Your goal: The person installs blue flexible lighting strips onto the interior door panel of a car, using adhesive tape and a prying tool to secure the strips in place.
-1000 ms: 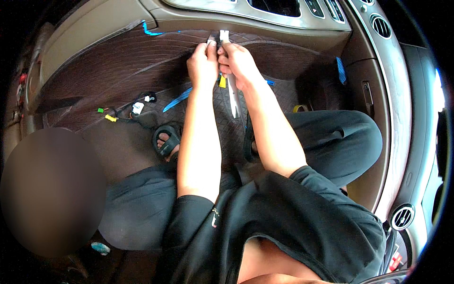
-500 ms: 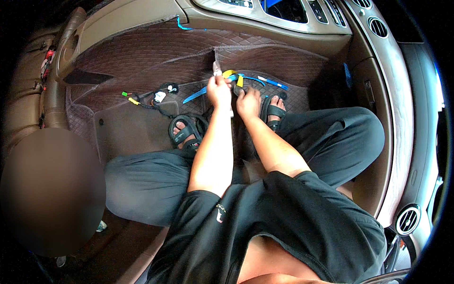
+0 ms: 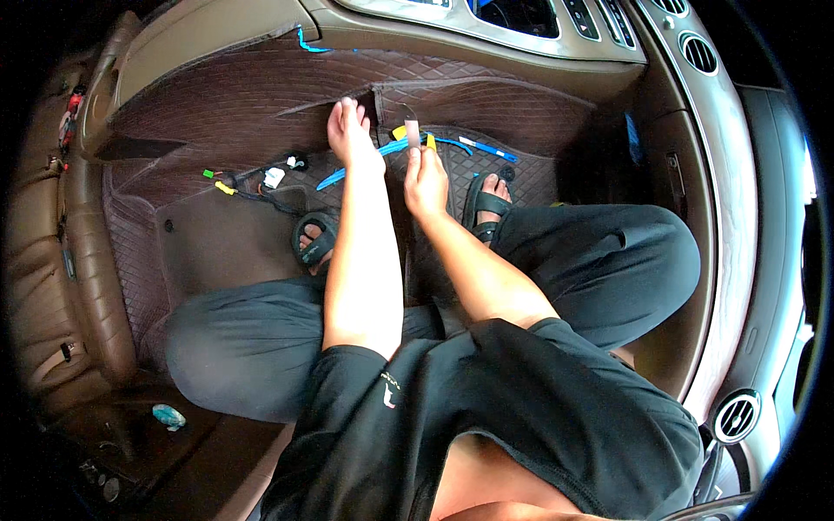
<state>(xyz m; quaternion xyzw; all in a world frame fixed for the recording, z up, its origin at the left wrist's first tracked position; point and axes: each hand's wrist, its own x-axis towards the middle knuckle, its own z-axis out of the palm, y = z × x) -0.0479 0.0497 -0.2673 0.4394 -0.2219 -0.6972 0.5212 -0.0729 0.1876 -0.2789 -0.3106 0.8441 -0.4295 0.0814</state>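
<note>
My left hand is raised against a fold of the brown quilted floor mat. Its fingers look stretched out, near the dark gap at the seam. No object shows in it. To its right, my right hand is closed around a flat, pale strip-like piece, which sticks up from the fingers. A thin dark curved line shows above the strip. Beside that hand lies a yellow piece, partly hidden. Long blue pry tools lie on the mat, partly behind my left wrist. A blue and white stick rests farther right.
A dark wiring harness with a white connector lies left of my sandalled foot. Blue tape hangs at the console's edge. The centre console borders the far side, a brown seat the left.
My left hand has moved away from the pale piece, left and up onto the mat fold. My right hand has shifted left and now holds a pale strip upright. The view has shifted slightly.
</note>
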